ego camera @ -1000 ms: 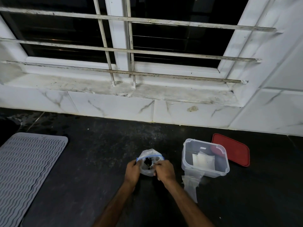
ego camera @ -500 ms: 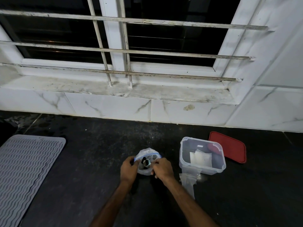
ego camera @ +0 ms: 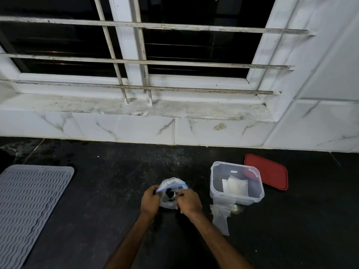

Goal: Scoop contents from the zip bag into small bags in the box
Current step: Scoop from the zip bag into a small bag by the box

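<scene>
The zip bag (ego camera: 172, 183) is held between both hands, its blue-edged mouth pinched open by the curled fingers of the left hand (ego camera: 150, 199) and the right hand (ego camera: 189, 200). The box (ego camera: 239, 198) of small bags (ego camera: 235, 186) is set just right of the right hand. If either pinch were loosened, the limp mouth could collapse and contents be spilled.

the zip bag (ego camera: 171, 193) is clear with a blue seal strip, the box (ego camera: 236, 186) clear holding white small bags (ego camera: 235, 186), its lid (ego camera: 267, 171) red, the mat (ego camera: 29, 206) grey with wavy ridges, the counter (ego camera: 108, 191) black, the wall tiles (ego camera: 126, 129) white veined grey.
</scene>
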A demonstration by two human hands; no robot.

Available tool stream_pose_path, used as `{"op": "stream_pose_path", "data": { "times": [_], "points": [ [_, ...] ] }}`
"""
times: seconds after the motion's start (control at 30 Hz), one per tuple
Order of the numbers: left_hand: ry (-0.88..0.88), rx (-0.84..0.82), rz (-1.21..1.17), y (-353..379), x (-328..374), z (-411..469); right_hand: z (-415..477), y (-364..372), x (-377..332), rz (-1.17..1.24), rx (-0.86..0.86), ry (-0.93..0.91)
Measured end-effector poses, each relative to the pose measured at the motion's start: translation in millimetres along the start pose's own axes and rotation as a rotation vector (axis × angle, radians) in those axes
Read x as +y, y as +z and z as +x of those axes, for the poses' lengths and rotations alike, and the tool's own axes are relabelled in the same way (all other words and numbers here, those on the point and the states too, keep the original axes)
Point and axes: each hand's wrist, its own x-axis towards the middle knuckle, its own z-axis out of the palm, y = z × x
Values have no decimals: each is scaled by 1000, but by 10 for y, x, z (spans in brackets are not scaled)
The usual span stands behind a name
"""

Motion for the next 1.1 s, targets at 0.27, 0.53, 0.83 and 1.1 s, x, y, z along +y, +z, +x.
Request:
{"op": "stream_pose_path", "data": {
  "times": [0.27,0.53,0.83,1.1],
  "points": [
    [34,69,28,-27,69,-15,-11,-27,-13,151,60,24],
    [65,64,-2,-71,78,-91,-86,-99,20,389,-33,48],
    [338,312,41,-177,76,-327,-387,-637,4,444,-151,-36],
    [523,-202,589,632,356,-983,-525,-1513,512,536,50,-11]
  ]
}}
